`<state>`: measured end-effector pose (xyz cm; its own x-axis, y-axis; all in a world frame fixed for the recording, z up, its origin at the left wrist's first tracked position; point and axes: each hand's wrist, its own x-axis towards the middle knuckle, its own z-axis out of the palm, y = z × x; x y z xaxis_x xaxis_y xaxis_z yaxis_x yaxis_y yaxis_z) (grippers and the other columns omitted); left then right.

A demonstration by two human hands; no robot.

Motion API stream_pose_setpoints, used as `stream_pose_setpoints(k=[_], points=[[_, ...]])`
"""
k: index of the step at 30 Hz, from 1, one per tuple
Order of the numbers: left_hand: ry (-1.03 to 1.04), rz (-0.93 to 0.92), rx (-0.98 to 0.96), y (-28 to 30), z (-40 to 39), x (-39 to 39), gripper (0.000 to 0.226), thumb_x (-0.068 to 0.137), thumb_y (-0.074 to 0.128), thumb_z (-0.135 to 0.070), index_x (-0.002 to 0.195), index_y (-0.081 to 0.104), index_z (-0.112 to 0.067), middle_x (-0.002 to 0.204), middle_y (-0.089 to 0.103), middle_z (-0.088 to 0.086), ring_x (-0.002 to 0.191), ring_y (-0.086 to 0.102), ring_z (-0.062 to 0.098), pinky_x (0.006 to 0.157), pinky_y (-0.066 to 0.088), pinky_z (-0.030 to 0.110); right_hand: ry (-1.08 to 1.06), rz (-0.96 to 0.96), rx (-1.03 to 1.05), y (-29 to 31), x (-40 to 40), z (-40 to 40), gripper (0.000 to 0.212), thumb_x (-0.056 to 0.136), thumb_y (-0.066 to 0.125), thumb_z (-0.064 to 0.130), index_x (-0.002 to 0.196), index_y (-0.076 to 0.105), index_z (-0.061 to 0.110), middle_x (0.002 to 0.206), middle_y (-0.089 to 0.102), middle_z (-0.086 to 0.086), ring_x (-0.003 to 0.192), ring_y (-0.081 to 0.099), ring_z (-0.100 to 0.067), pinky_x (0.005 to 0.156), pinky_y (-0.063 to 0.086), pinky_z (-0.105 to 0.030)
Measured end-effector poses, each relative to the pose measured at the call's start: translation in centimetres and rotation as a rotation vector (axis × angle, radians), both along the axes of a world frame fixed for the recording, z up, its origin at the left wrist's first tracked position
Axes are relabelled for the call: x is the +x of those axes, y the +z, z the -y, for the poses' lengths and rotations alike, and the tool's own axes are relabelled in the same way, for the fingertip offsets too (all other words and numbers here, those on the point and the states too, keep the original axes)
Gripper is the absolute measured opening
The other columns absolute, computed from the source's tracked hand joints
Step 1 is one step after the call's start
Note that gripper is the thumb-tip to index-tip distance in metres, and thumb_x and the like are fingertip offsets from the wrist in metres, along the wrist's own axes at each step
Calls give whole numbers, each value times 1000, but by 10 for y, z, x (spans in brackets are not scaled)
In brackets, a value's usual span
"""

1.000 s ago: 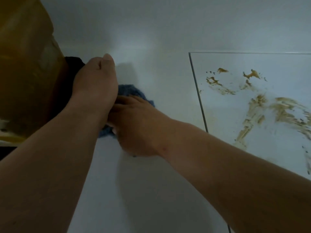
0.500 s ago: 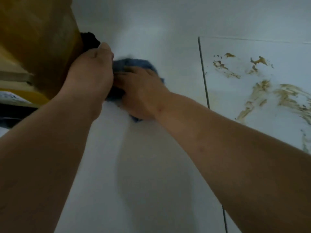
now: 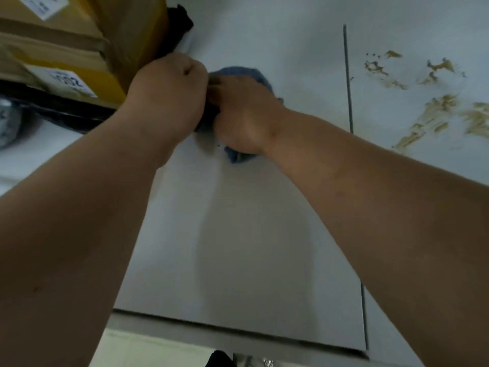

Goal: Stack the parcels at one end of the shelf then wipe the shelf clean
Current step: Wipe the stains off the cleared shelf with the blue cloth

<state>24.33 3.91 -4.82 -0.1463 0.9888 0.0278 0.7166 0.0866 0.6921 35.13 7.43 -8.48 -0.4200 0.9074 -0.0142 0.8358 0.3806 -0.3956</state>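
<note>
Cloth, blue, soft and bunchable, sits centre-frame; left hand and right hand both grip it; best held as a wad.

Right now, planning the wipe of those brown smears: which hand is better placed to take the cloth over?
Right hand: it lies on the blue cloth, nearer the brown smears; left hand sits by the parcels.
</note>
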Motion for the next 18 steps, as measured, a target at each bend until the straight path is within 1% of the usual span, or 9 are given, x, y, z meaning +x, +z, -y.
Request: stream_pose_setpoints(k=[1,3,5,7,9,12,15,18], points=[[-4,-23,1,0,2,-2,35,101,38,-26,117,61,-6,115,63,16,105,58,31,81,47,32,33,3,7,-2,-9,9,34,96,47,24,127,61,25,123,60,9,121,54,-20,103,41,-37],[-29,-56,-53,1,12,-7,32,100,38,-18,122,61,-13,120,62,9,109,57,25,93,48,34,105,20,17,-7,-16,30,38,97,47,29,134,57,27,137,55,9,129,48,-17,110,35,-37],[-53,-123,-88,0,22,-14,35,98,37,-12,123,62,-16,123,61,7,111,56,22,97,46,36,153,3,23,-7,-16,45,41,97,46,25,137,54,26,144,51,7,133,44,-16,113,31,-37],[-84,-183,-102,-1,32,-15,36,98,37,-8,123,62,-14,124,61,8,113,55,23,98,45,36,176,-44,10,-7,-13,57,42,95,46,19,135,57,24,143,52,5,132,44,-17,112,32,-39],[-95,-204,-103,-2,41,-16,35,96,39,-6,120,63,-15,122,61,9,112,55,24,98,46,37,189,-78,9,-9,-11,70,44,90,45,16,132,60,21,141,54,1,132,45,-20,112,33,-41],[-110,-165,-124,-4,51,-17,35,94,40,-5,115,65,-17,120,62,9,110,56,24,97,47,38,172,-124,36,-11,-6,94,50,83,43,15,129,63,17,139,57,-3,132,46,-24,112,34,-43],[-143,-139,-147,-4,61,-20,34,93,40,-5,111,66,-18,116,64,7,107,57,22,95,48,38,132,-183,54,-10,-4,116,52,78,44,10,124,67,13,132,62,-7,126,52,-26,108,38,-44],[-178,-109,-174,-4,76,-23,34,91,41,-6,109,67,-21,114,64,4,106,58,21,94,50,39,94,-193,51,-13,-5,136,57,74,42,11,126,66,14,132,62,-6,126,51,-25,110,36,-43]])
